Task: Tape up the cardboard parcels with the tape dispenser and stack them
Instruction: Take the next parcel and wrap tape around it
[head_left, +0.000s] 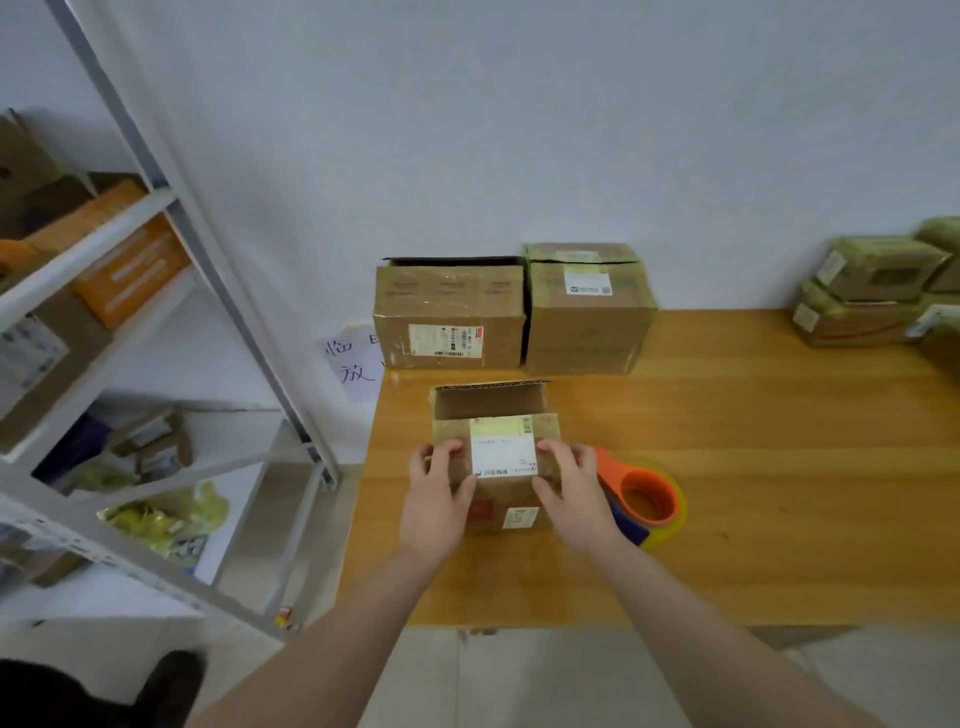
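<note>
A small cardboard parcel (501, 457) with a white label on its top flap stands near the left end of the wooden table (753, 467). Its far flap stands up. My left hand (436, 499) grips the parcel's left side, fingers over the top edge. My right hand (574, 493) grips its right side the same way. An orange tape dispenser (647, 496) with a yellowish tape roll lies on the table just right of my right hand, untouched.
Two larger parcels (452, 317) (587, 312) stand side by side against the wall behind. A stack of taped parcels (878, 291) sits at the table's far right. A metal shelf rack (156, 322) with boxes and bags fills the left side.
</note>
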